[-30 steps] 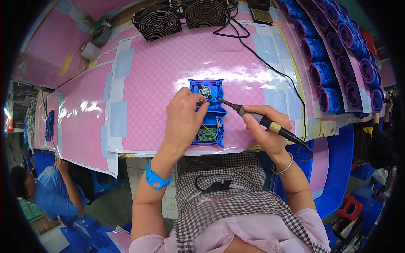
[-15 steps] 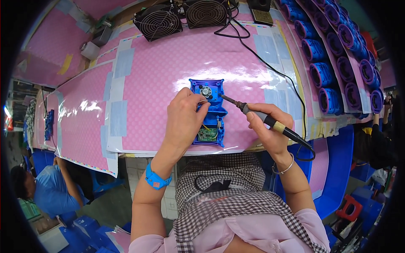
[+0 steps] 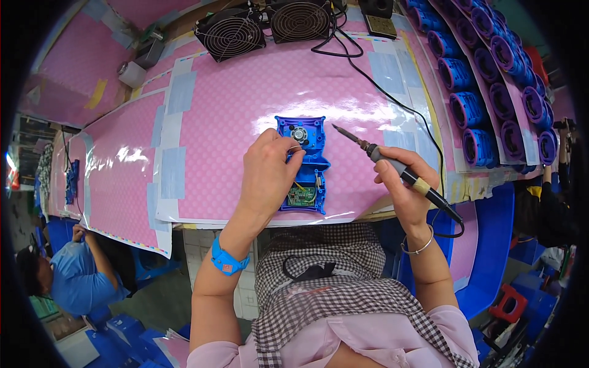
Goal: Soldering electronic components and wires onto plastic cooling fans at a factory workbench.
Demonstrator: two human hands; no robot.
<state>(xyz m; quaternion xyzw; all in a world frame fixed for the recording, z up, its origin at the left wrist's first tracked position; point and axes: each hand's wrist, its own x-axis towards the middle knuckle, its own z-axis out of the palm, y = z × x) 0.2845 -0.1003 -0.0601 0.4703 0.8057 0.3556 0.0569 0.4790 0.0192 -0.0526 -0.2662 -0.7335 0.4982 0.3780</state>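
Observation:
A blue plastic housing (image 3: 316, 161) lies on the pink covered table, with a round speaker (image 3: 299, 135) in its far part and a green circuit board (image 3: 302, 196) in its near part. My left hand (image 3: 267, 175) is closed at the housing's left side, pinching a thin wire (image 3: 296, 146) beside the speaker. In my right hand (image 3: 402, 181) is a soldering iron (image 3: 389, 163), gripped like a pen. Its tip points up and left, a little to the right of the housing and apart from it.
Two black fans (image 3: 230, 35) stand at the back, near a soldering iron stand (image 3: 380, 24). The black cord (image 3: 392, 98) runs down the table's right side. Rows of blue and purple round housings (image 3: 478, 146) fill the right. A person in blue (image 3: 83, 276) sits at left.
The soldering iron has moved right, from over the housing beside the speaker to clear of its right edge. My left hand has stayed in place with the wire.

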